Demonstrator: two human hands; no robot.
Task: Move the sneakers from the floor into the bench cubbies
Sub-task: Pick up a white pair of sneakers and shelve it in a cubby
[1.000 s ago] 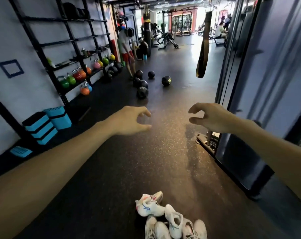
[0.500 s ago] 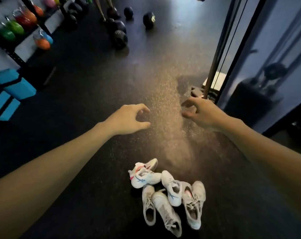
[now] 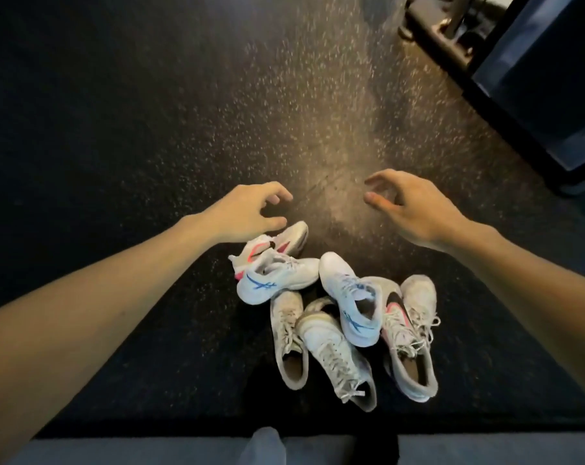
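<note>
- The view has tipped from the long gym aisle down to the floor within a second, and the heap of white sneakers [image 3: 334, 313] that sat at the bottom edge now fills the lower middle of the picture; the racks of coloured weights and the black balls have dropped out of sight.
- Both bare hands have come down with the gaze: the left hand [image 3: 250, 209] hovers at the far left of the pile, its thumb just over the pink-trimmed white sneaker [image 3: 284, 241], fingers loosely curled and gripping nothing.
- The right hand [image 3: 415, 206] hangs over the dark speckled rubber floor [image 3: 150, 146] beyond the pile, fingers half-curled, also empty and clear of any shoe.
- All the sneakers, about seven by a rough count in the tangle, lie jumbled on the floor, among them a white sneaker with blue side stripes [image 3: 277, 280] and a grey sneaker with a black swoosh [image 3: 405, 333].
- A pale grey strip [image 3: 116, 451] along the bottom edge may be the bench; no cubbies show.
- Judged from this, nothing is stowed yet and the first pick-up is about to start.
</note>
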